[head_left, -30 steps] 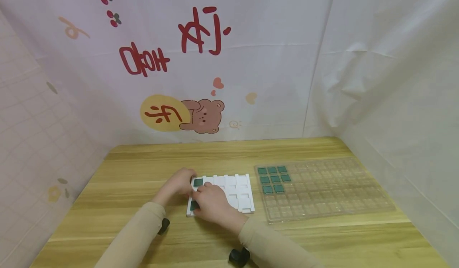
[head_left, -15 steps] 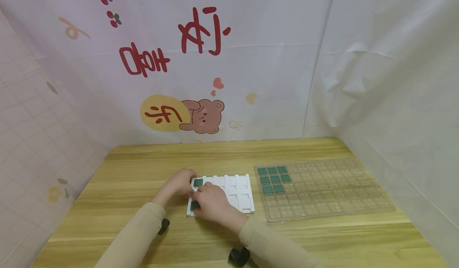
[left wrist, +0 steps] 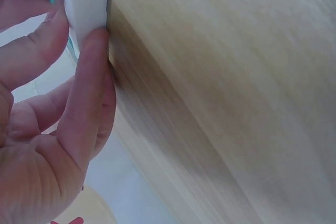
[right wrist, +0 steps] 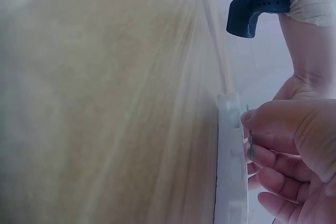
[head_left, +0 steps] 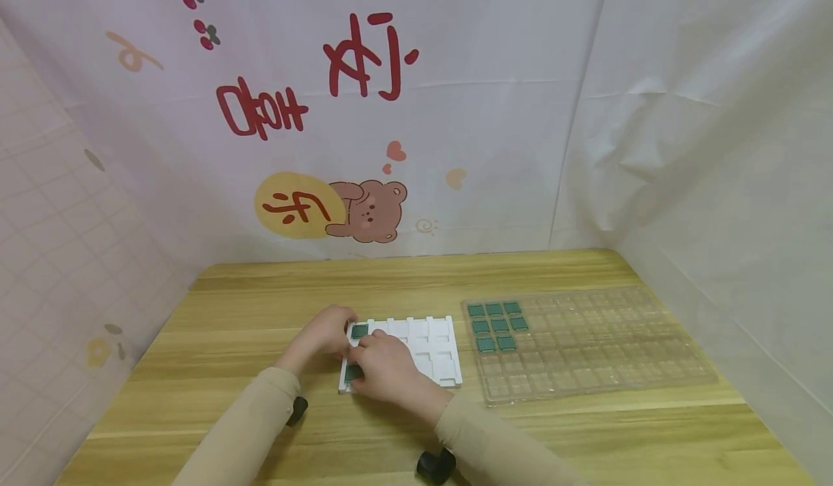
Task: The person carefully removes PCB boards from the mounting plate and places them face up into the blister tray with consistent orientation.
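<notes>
A white foam tray [head_left: 432, 348] with square pockets lies on the wooden table. One green square chip [head_left: 359, 331] sits in its far left pocket and another [head_left: 352, 372] in its near left one. My left hand [head_left: 338, 338] holds the tray's left edge, fingertips on the white tray [left wrist: 86, 3]. My right hand [head_left: 367, 352] rests over the tray's left columns. In the right wrist view it pinches a thin green chip [right wrist: 250, 139], seen edge on, right beside the white tray [right wrist: 231, 156]. The pocket under this hand is hidden.
To the right lies a clear plastic grid tray [head_left: 605, 356] with several green chips [head_left: 497, 325] in its far left corner. Printed curtains close in the table at the back and both sides. Dark wrist straps [head_left: 434, 464] sit near the front edge.
</notes>
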`<action>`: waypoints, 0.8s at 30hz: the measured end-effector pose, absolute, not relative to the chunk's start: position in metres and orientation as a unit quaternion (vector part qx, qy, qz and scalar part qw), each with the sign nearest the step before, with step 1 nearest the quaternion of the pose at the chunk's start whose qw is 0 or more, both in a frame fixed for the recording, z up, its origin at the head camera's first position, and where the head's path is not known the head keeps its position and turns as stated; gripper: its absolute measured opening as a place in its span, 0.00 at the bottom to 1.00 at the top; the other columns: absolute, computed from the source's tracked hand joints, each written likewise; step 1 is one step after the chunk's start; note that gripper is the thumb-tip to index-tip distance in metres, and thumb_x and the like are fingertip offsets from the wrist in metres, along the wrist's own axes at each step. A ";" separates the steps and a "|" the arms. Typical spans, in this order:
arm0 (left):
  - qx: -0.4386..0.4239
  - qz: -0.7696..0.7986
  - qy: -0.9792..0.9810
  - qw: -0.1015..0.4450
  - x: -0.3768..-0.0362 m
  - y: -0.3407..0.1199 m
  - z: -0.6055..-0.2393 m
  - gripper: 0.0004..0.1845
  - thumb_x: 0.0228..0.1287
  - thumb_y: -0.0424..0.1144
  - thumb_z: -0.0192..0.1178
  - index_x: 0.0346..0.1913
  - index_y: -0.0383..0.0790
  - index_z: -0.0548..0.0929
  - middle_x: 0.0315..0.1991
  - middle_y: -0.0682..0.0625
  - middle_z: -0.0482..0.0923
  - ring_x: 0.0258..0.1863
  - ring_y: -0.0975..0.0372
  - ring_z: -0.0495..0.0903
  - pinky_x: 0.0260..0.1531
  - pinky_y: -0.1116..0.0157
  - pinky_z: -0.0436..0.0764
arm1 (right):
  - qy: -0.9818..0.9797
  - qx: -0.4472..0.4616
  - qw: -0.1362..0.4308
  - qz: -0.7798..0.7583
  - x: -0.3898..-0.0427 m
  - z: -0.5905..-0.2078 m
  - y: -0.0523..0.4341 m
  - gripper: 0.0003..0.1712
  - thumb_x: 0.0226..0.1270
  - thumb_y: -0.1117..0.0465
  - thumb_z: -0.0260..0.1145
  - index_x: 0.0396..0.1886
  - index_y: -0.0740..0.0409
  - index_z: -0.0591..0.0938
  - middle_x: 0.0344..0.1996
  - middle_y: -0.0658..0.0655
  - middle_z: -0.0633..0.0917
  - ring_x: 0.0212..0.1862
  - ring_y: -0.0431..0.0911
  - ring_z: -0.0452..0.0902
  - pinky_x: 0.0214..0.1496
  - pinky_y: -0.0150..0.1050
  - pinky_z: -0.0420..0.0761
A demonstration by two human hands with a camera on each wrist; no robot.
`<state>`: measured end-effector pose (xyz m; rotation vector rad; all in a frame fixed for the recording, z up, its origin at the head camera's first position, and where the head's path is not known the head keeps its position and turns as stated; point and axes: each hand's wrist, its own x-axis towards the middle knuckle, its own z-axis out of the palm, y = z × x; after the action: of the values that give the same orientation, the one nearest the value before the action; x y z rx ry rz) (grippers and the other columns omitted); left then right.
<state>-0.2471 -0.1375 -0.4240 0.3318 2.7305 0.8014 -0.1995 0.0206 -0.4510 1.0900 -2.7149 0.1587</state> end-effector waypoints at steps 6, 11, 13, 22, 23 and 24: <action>0.115 0.287 0.941 0.139 -0.248 -0.138 -0.425 0.26 0.36 0.20 0.70 0.46 0.30 0.81 0.30 0.44 0.74 0.25 0.57 0.77 0.19 0.66 0.82 | -0.917 0.375 0.110 0.081 -0.198 -0.448 0.026 0.15 0.47 0.46 0.77 0.38 0.41 0.88 0.33 0.42 0.82 0.34 0.40 0.71 0.30 0.29 0.72; 0.114 0.282 0.942 0.140 -0.248 -0.138 -0.425 0.26 0.38 0.22 0.73 0.47 0.30 0.81 0.33 0.43 0.75 0.26 0.57 0.77 0.21 0.66 0.82 | -0.912 0.379 0.115 0.110 -0.198 -0.446 0.034 0.17 0.49 0.48 0.77 0.42 0.42 0.88 0.37 0.43 0.83 0.38 0.40 0.73 0.37 0.28 0.74; 0.114 0.276 0.944 0.140 -0.248 -0.138 -0.426 0.26 0.39 0.24 0.75 0.47 0.30 0.81 0.33 0.44 0.74 0.27 0.58 0.76 0.21 0.66 0.82 | -0.910 0.380 0.119 0.118 -0.198 -0.444 0.037 0.18 0.49 0.48 0.77 0.42 0.42 0.89 0.38 0.43 0.83 0.40 0.40 0.74 0.40 0.28 0.75; 0.110 0.281 0.942 0.144 -0.249 -0.138 -0.426 0.27 0.40 0.24 0.75 0.49 0.29 0.80 0.33 0.44 0.75 0.25 0.58 0.77 0.22 0.66 0.83 | -0.907 0.371 0.118 0.159 -0.197 -0.435 0.047 0.15 0.52 0.51 0.76 0.41 0.44 0.88 0.36 0.43 0.82 0.42 0.41 0.74 0.42 0.29 0.76; 0.110 0.281 0.942 0.145 -0.248 -0.138 -0.426 0.28 0.39 0.23 0.75 0.49 0.29 0.80 0.33 0.44 0.75 0.24 0.58 0.78 0.22 0.66 0.83 | -0.907 0.370 0.121 0.163 -0.197 -0.434 0.048 0.14 0.52 0.51 0.76 0.40 0.44 0.88 0.37 0.43 0.82 0.43 0.41 0.75 0.42 0.29 0.76; 0.108 0.284 0.942 0.145 -0.248 -0.137 -0.426 0.28 0.39 0.23 0.75 0.49 0.29 0.80 0.33 0.44 0.75 0.24 0.58 0.78 0.22 0.66 0.83 | -0.906 0.369 0.122 0.166 -0.196 -0.433 0.049 0.14 0.52 0.51 0.76 0.40 0.44 0.88 0.37 0.43 0.83 0.43 0.42 0.75 0.42 0.29 0.76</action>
<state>-0.2481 -0.1374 -0.4260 0.3107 2.7125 0.8179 -0.1965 0.0489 -0.4327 1.0781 -2.6451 0.4851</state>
